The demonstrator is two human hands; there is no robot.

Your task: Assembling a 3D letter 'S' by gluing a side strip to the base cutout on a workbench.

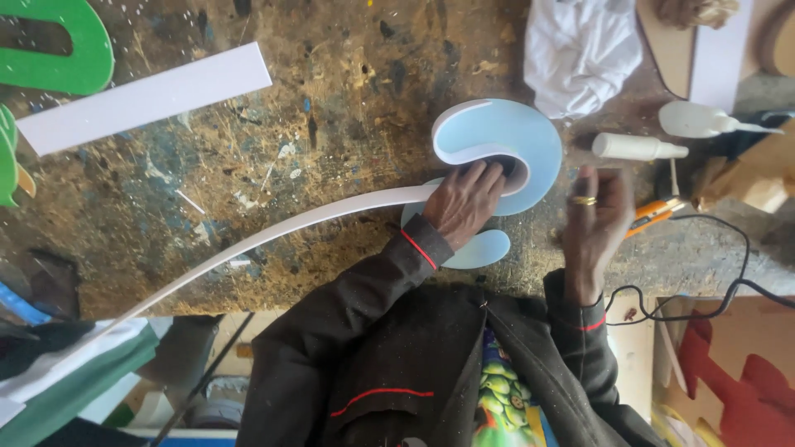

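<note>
Near the worktop's front edge, our left hand (465, 201) presses flat, fingers spread, against the white strip (273, 232) where it curls inside the pale blue curved letter (501, 136), gripping nothing outright. Our right hand (598, 219), ringed and loosely open, hovers empty just right of the letter, near an orange cutter (654, 213) and white glue bottle (638, 147).

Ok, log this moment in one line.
left hand pressing white strip against light blue cutout | right hand empty, beside glue bottle
</note>
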